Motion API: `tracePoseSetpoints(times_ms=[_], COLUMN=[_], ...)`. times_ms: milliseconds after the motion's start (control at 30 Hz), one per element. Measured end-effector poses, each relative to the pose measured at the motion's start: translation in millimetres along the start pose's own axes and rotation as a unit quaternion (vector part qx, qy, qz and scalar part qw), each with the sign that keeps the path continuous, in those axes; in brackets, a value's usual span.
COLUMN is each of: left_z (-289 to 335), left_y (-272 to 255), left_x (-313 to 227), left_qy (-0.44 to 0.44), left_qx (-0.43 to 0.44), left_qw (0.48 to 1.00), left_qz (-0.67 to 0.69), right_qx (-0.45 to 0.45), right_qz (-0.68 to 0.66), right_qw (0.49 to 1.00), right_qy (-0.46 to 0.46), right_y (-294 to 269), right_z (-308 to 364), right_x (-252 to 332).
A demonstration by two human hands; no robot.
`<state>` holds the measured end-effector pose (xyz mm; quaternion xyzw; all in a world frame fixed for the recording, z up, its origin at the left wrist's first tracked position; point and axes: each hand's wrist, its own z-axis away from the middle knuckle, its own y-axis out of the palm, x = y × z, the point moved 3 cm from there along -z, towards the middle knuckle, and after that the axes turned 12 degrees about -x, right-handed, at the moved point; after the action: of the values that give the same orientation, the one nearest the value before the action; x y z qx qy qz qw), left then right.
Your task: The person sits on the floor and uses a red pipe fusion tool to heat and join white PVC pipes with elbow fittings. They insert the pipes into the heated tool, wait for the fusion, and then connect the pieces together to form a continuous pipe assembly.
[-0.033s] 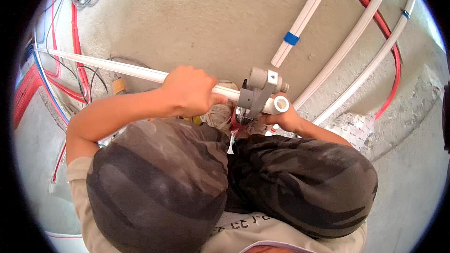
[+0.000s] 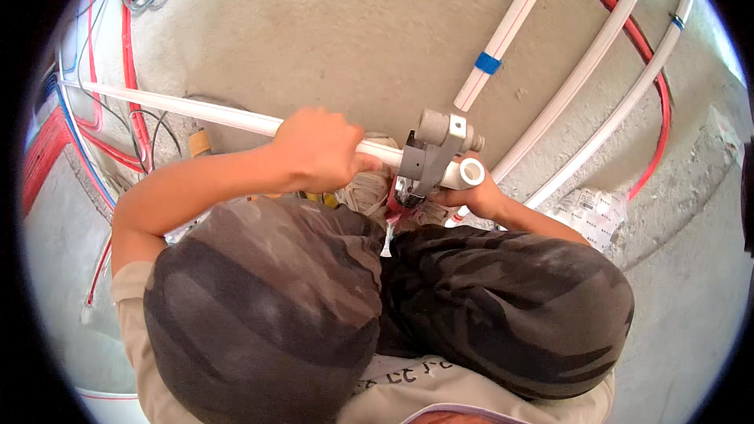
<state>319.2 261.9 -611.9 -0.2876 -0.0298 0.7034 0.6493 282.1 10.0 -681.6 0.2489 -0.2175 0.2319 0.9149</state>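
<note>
Grasping is confirmed: left hand point(image 2: 322, 149) grips the white plastic pipe point(image 2: 228, 115), whose end meets the grey pipe-fusion tool point(image 2: 443, 159) beyond the knees point(image 2: 267, 298); right hand point(image 2: 484, 198), partly hidden, grips the white fitting point(image 2: 453, 177) opposite.

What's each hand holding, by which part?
Left hand: the long white pipe, just short of the grey tool. Right hand: partly hidden behind it; hold unclear.

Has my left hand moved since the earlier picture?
No, I see no clear shift either way: the left hand grips the white pipe in the same place, judged against the blue tape.
</note>
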Motion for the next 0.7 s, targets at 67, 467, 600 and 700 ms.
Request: tracePoseSetpoints(times_ms=[67,467,600,700], left_z=[1.5,6.1,5.6,1.2], left_y=[2.5,28.5,27.5,29.3], left_x=[-1.7,-3.4,-3.5,-1.2], left_qy=[0.001,0.040,0.033,0.037], left_qx=[-0.011,-0.113,-0.112,-0.102], left_qw=[1.000,0.993,0.993,0.994], left_qz=[-0.009,-0.019,-0.022,0.004], right_qx=[0.005,-0.037,0.011,0.007], right_qz=[-0.007,-0.087,-0.117,-0.141], right_qw=[1.000,0.995,0.993,0.987], right_qy=[-0.011,-0.037,0.035,0.080], right_y=[-0.7,5.0,7.4,7.0], right_z=[0.2,7.0,12.9,14.6], right_x=[-4.2,-24.0,-20.8,-18.0])
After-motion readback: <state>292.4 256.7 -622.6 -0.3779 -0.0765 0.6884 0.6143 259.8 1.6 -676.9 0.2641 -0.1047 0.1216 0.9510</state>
